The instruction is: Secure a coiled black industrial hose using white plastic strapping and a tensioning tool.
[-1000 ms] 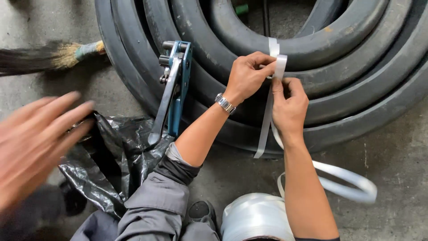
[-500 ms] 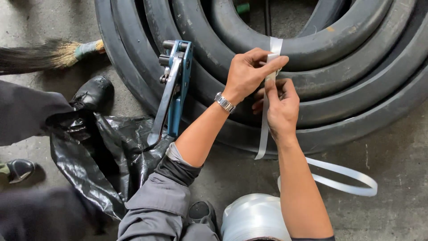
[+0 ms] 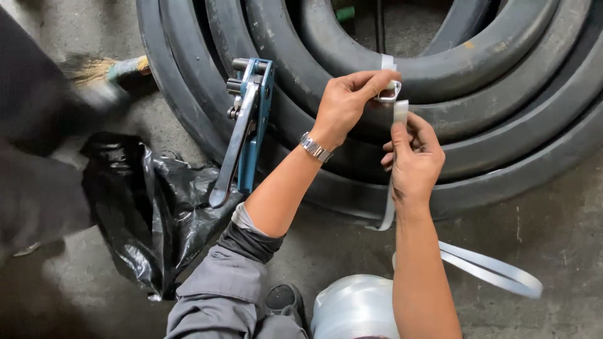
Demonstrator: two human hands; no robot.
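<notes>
Concrete floor (image 3: 553, 207), strap (image 3: 398, 113) vertical, end up

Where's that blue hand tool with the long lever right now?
In the head view, the blue strapping tool leans on the coiled black hose, left of the left hand and just above the crumpled black plastic bag; neither hand touches it.

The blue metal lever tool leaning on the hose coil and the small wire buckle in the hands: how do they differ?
The blue metal lever tool is long, painted and untouched, propped on the black rubber hose coil. The small wire buckle is tiny, bare metal, pinched by the left hand against the pale strap. Both look metal.
</notes>
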